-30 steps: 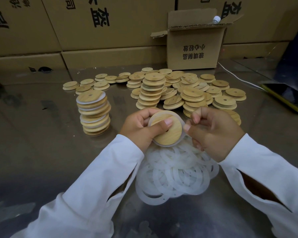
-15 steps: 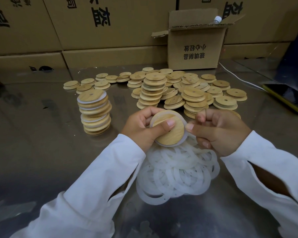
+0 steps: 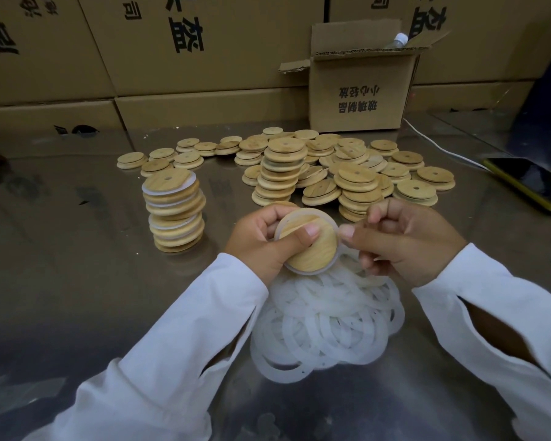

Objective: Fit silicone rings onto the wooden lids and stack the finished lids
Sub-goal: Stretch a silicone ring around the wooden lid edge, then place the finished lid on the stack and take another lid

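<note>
Grips the round pale wooden lid in the left hand, thumb across its face, just above the steel table, and, unlike a second ago, pinches the translucent white silicone ring at that lid's right edge with the right hand, brought up and in close. Shows the ring now round nearly the whole rim, so probably near the end of this fitting, with stacking next. Counted: one lid held, one ring on it; left of that lid, one stack of finished ringed lids, about ten high; beyond it, several dozen bare wooden lids; beneath it, loose white rings, too tangled to count.
</note>
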A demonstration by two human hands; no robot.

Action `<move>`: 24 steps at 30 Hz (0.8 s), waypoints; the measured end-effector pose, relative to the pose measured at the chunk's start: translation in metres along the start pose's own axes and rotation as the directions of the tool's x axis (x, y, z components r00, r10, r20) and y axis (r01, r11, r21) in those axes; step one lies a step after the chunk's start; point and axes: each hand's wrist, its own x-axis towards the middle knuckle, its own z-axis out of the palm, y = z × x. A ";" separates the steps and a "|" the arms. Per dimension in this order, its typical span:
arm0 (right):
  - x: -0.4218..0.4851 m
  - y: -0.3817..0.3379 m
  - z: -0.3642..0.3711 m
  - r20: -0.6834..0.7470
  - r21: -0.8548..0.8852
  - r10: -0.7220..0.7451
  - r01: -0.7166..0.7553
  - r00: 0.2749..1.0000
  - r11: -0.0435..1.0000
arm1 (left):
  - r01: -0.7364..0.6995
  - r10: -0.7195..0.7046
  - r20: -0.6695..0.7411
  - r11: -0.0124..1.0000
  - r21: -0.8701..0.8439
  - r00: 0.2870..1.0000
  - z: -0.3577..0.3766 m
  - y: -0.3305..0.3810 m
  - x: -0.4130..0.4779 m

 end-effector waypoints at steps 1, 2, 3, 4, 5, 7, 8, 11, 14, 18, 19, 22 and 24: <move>0.001 0.001 0.000 -0.045 -0.024 -0.023 0.022 0.999 0.999 | 0.007 -0.007 -0.007 1.000 -0.006 1.000 -0.001 0.001 0.001; 0.003 0.002 -0.001 -0.090 -0.055 -0.049 0.044 0.995 0.998 | 0.012 -0.012 -0.015 1.000 -0.008 1.000 -0.002 0.002 0.001; 0.005 0.003 -0.001 -0.128 -0.081 -0.072 0.062 0.989 0.995 | 0.011 -0.011 -0.033 1.000 -0.002 0.999 -0.003 0.003 0.001; 0.006 0.005 -0.001 -0.152 -0.096 -0.086 0.072 0.985 0.993 | 0.004 -0.002 -0.066 1.000 0.020 0.998 -0.005 0.005 0.002; 0.007 0.007 -0.002 -0.164 -0.106 -0.094 0.077 0.982 0.991 | -0.007 0.015 -0.117 0.998 0.063 0.993 -0.007 0.006 0.003; 0.009 0.012 -0.002 -0.164 -0.155 -0.108 0.083 0.980 0.984 | -0.011 0.064 -0.257 0.979 0.202 0.964 -0.012 0.009 0.005; 0.010 0.014 -0.001 -0.161 -0.196 -0.115 0.082 0.980 0.977 | 0.004 0.087 -0.331 0.964 0.264 0.939 -0.016 0.011 0.006; 0.012 0.020 0.000 -0.153 -0.274 -0.114 0.068 0.982 0.959 | 0.141 0.083 -0.508 0.911 0.387 0.857 -0.028 0.010 0.010; 0.014 0.024 0.001 -0.156 -0.285 -0.102 0.054 0.983 0.957 | 0.348 -0.109 -0.641 0.901 0.259 0.760 -0.038 0.006 0.016; 0.015 0.026 0.001 -0.158 -0.298 -0.105 0.054 0.982 0.953 | 0.418 -0.313 -0.673 0.909 -0.007 0.670 -0.040 0.006 0.022; 0.015 0.026 0.001 -0.158 -0.305 -0.105 0.053 0.982 0.951 | 0.422 -0.304 -0.670 0.907 0.014 0.677 -0.040 0.006 0.023; 0.017 0.027 0.000 -0.158 -0.309 -0.098 0.045 0.983 0.950 | 0.472 -0.268 -0.640 0.865 0.170 0.720 -0.038 0.006 0.020; 0.018 0.029 -0.001 -0.160 -0.323 -0.107 0.050 0.981 0.945 | 0.481 -0.235 -0.606 0.830 0.282 0.760 -0.034 0.007 0.016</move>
